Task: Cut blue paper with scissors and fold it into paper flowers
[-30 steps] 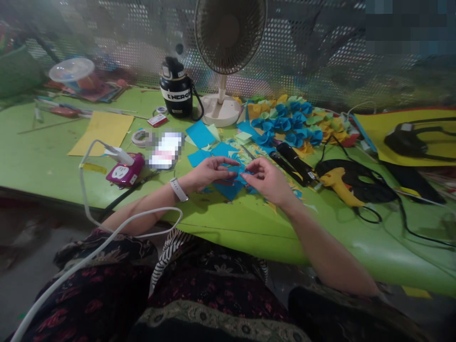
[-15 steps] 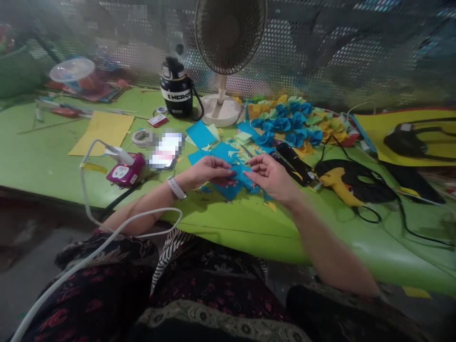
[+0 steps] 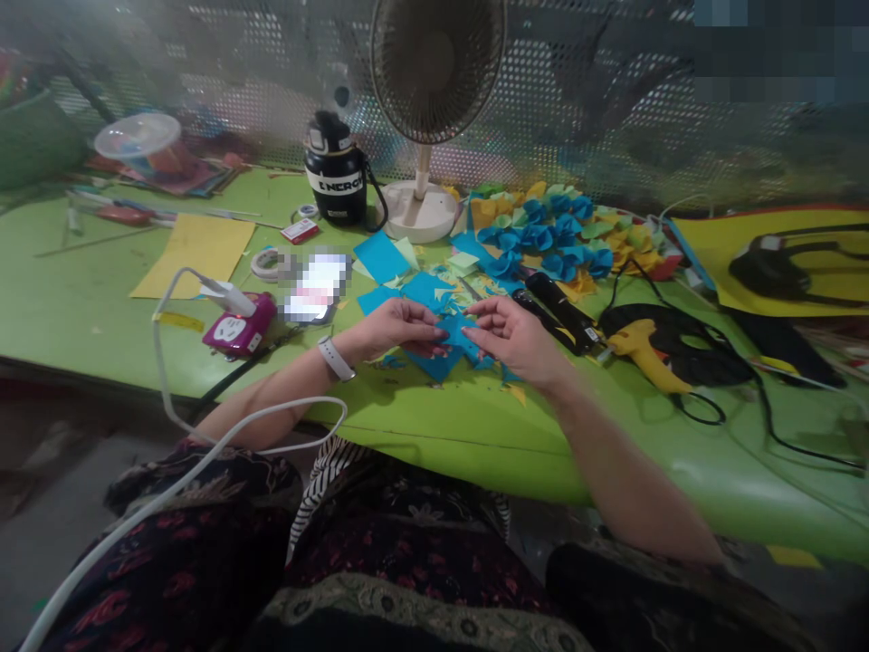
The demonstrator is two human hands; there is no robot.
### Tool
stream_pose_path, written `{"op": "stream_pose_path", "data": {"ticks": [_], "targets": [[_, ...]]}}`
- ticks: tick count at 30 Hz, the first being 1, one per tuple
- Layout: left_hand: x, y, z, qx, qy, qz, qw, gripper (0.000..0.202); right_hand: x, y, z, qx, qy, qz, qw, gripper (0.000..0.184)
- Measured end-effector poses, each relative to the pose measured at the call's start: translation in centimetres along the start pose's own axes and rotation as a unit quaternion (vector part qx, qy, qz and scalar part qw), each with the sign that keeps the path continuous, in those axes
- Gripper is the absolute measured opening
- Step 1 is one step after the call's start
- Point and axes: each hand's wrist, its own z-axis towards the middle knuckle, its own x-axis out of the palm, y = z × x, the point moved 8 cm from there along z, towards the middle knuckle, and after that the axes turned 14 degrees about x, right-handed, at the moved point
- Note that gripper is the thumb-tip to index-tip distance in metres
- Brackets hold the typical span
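Observation:
A small piece of blue paper (image 3: 457,333) is pinched between both hands over the front part of the table. My left hand (image 3: 405,328), a white watch on its wrist, grips the left side with thumb and fingers. On the right side, my right hand (image 3: 506,333) pinches the paper too. Beneath and behind the hands lie blue paper squares (image 3: 384,257) and many small blue, yellow and green scraps. Folded paper flowers (image 3: 543,231) in blue, yellow and green are heaped farther back on the right.
A fan (image 3: 421,204) and a black bottle (image 3: 338,172) stand at the back of the green table (image 3: 380,407). A phone (image 3: 318,288), tape roll (image 3: 272,263) and purple power adapter (image 3: 239,326) lie left. Right are a black stapler-like tool (image 3: 562,308) and a yellow glue gun (image 3: 644,353).
Both hands stay nearly in place. The blue paper between the fingertips has shifted slightly and looks flatter.

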Motion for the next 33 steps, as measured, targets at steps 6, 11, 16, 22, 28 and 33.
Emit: {"op": "stream_pose_path", "data": {"ticks": [6, 11, 16, 22, 28, 33], "targets": [[0.0, -0.2, 0.0, 0.011, 0.002, 0.015, 1.0, 0.02, 0.0, 0.0, 0.0, 0.002, 0.0, 0.003, 1.0, 0.038], [0.0, -0.4, 0.0, 0.015, 0.001, 0.014, 1.0, 0.02, 0.4, -0.2, 0.0, 0.011, 0.034, 0.005, 0.999, 0.043], [-0.1, -0.4, 0.0, 0.013, 0.002, 0.022, 1.0, 0.02, 0.5, 0.0, 0.0, 0.001, 0.043, 0.006, 0.999, 0.041], [-0.3, -0.4, 0.1, 0.013, 0.004, 0.023, 1.0, 0.018, 0.5, -0.1, 0.1, 0.006, 0.045, 0.006, 0.999, 0.041], [-0.5, -0.7, 0.1, 0.012, 0.003, 0.034, 0.999, 0.018, 0.1, -0.3, 0.3, 0.018, 0.036, 0.005, 0.999, 0.04], [-1.5, -0.3, 0.4, 0.003, -0.009, 0.051, 0.999, 0.014, -3.1, 0.2, 1.1, -0.011, -0.041, -0.032, 0.999, 0.035]]}}
